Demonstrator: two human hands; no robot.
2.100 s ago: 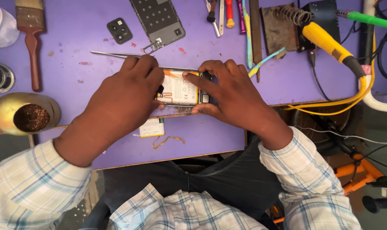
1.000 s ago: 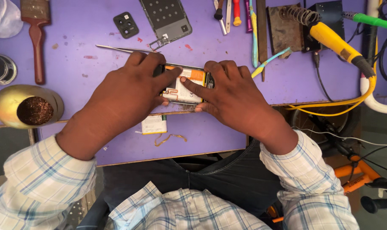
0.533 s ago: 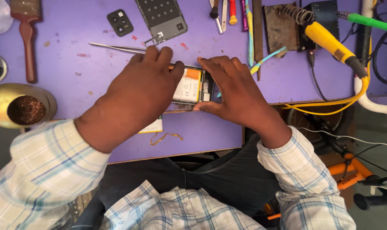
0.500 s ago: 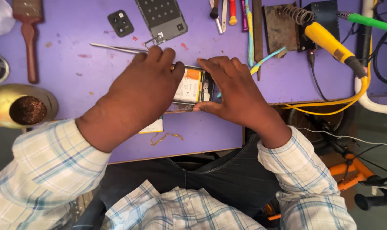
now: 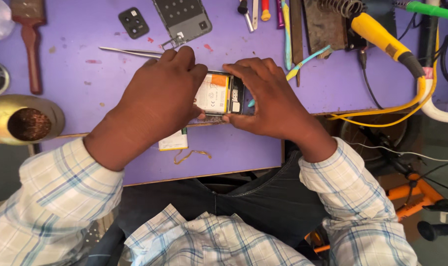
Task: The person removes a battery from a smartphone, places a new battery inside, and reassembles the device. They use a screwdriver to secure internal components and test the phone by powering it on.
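An opened phone [image 5: 219, 93] with its battery exposed lies at the centre of the frame on the purple bench [image 5: 332, 83], gripped from both sides: the left hand [image 5: 160, 98] is closed over its left end, the right hand [image 5: 268, 98] is clamped on its right end with thumb below and fingers above. The device is judged light, stiff and fragile (the battery and bare board should not be pressed); the frame edges look the safest hold. Tweezers [image 5: 130, 50] lie just above the left hand, a back cover [image 5: 182, 18] and camera bezel [image 5: 133, 22] at upper centre-left, a soldering iron [image 5: 381, 35] at upper right. Nothing is seen blocking the phone, though loose parts crowd near.
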